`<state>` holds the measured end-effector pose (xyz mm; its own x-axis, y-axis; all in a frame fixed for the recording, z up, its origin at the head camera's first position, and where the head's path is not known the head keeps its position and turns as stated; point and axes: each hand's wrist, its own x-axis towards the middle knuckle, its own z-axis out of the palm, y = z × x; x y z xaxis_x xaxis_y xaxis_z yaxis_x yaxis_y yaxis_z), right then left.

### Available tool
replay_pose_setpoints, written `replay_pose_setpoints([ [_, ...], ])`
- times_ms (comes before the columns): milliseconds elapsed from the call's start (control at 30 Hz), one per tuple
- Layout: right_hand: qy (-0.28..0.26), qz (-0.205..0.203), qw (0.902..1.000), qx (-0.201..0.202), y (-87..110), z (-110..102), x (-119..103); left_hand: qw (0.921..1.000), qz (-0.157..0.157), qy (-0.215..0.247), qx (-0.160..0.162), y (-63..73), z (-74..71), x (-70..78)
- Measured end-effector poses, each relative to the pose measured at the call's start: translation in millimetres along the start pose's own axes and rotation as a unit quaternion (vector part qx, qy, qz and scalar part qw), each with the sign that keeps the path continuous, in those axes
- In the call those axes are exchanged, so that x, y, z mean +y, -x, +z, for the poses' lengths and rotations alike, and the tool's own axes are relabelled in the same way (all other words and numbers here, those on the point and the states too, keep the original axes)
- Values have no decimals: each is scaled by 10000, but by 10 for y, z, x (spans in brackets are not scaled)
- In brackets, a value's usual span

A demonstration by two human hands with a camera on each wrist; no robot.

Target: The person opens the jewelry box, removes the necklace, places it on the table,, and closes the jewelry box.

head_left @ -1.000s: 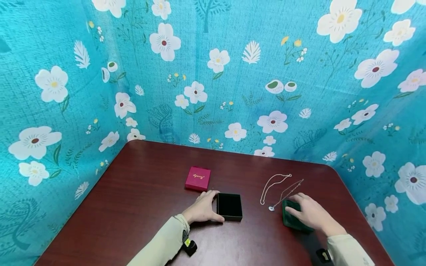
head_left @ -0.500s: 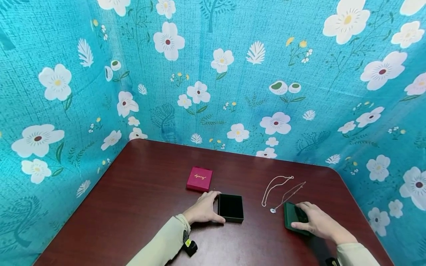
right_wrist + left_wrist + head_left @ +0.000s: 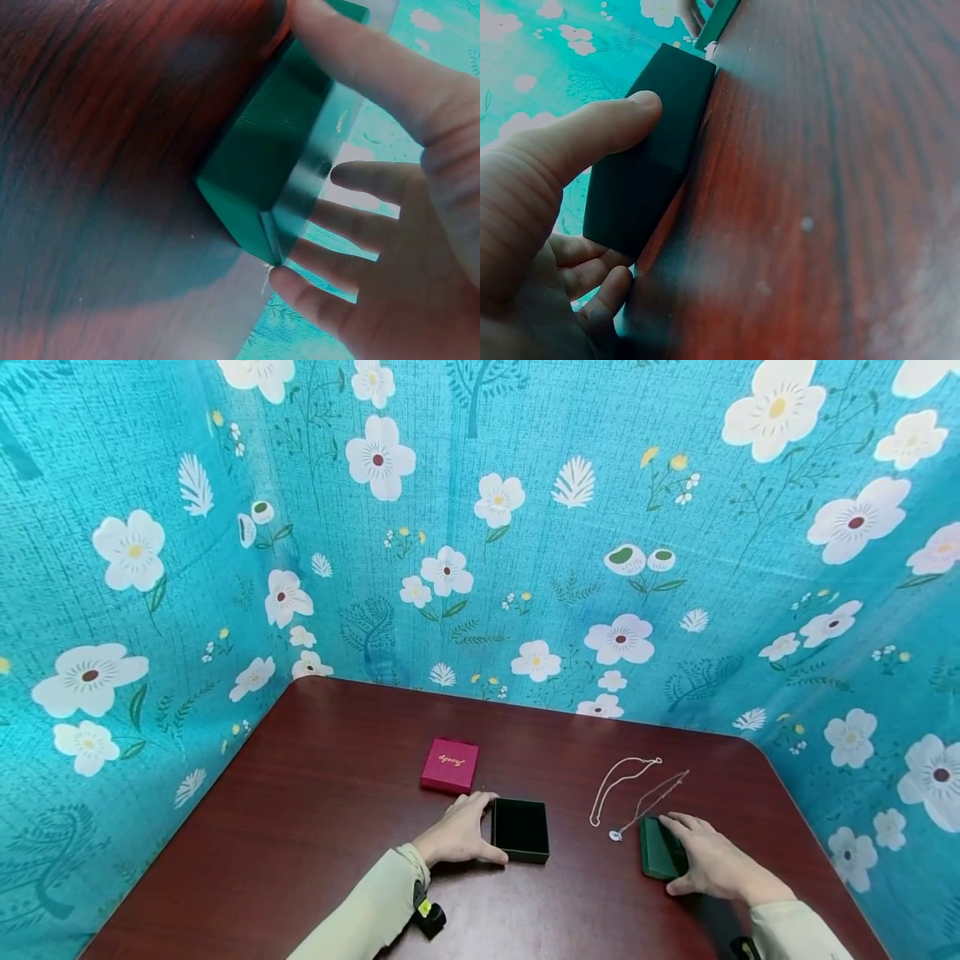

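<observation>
My left hand (image 3: 457,835) holds an open jewelry box base (image 3: 521,828), dark green outside and black inside. Its thumb lies on the near side, with the other fingers round the far side. On the right, a green jewelry box lid (image 3: 660,852) lies flat, top side up. My right hand (image 3: 716,860) grips it from the right, thumb at the near edge and fingertips at the far one. In the right wrist view the thumb and fingers flank the lid (image 3: 262,142). Just left of the lid lies a fine chain necklace (image 3: 651,797) with a small round pale pendant (image 3: 616,836).
Behind the left hand sits a small magenta box (image 3: 450,765) with gold lettering. A second pale chain (image 3: 611,785) lies looped left of the pendant necklace. The dark red wooden table (image 3: 337,760) is bounded by a blue flowered cloth (image 3: 465,610).
The right hand has drawn slightly to the right, and its thumb has gone from the lid's top to the near edge. The left hand and the box base keep their place.
</observation>
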<state>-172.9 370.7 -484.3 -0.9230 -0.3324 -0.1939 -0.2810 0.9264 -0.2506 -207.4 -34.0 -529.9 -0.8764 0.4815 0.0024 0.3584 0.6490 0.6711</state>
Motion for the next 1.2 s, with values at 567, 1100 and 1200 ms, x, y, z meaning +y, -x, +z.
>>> replay_pose_setpoints([
  [567, 260, 23, 9992, 310, -56, -5, 7, 9999, 55, -60, 76, -29, -10, -2],
  [1100, 377, -475, 9939, 924, -111, -75, -404, 10000, -2, -72, 29, -14, 8, 2],
  [1200, 380, -600, 9923, 1013, -136, -63, -481, 10000, 5, -89, 41, -18, 15, -6],
])
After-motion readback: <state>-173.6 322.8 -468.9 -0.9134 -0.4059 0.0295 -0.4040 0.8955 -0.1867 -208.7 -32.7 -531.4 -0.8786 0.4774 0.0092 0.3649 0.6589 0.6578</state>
